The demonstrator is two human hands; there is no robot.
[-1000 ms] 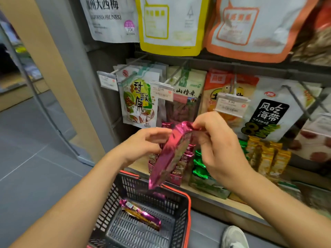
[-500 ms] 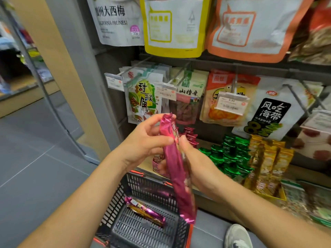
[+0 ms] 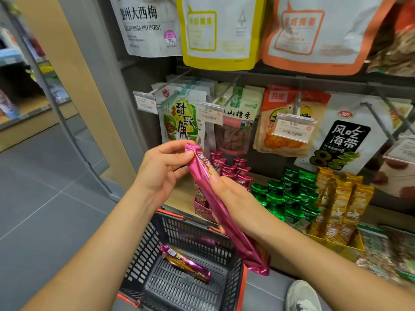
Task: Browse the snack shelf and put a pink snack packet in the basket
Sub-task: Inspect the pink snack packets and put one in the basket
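Observation:
A long shiny pink snack packet (image 3: 235, 232) slants down from upper left to lower right above the basket. My left hand (image 3: 161, 169) pinches its top end between thumb and fingers. My right hand (image 3: 233, 203) lies behind the packet's middle and grips it, thumb on the front. Below stands a dark grey basket (image 3: 157, 239) with orange trim, and a second pink packet (image 3: 184, 263) lies flat on its floor. More pink packets (image 3: 233, 169) stand in a display box on the shelf behind my hands.
Green packets (image 3: 287, 198) and gold packets (image 3: 341, 207) fill the shelf to the right. Hanging bags and price tags (image 3: 293, 127) on metal hooks jut out above. A grey shelf post (image 3: 107, 86) rises at left, grey floor beside it. My shoe (image 3: 303, 297) shows at the bottom.
The pink packet has turned from a bent, sideways hold to a long slant. My right hand dropped from its top to its middle, and my left hand now pinches the top end.

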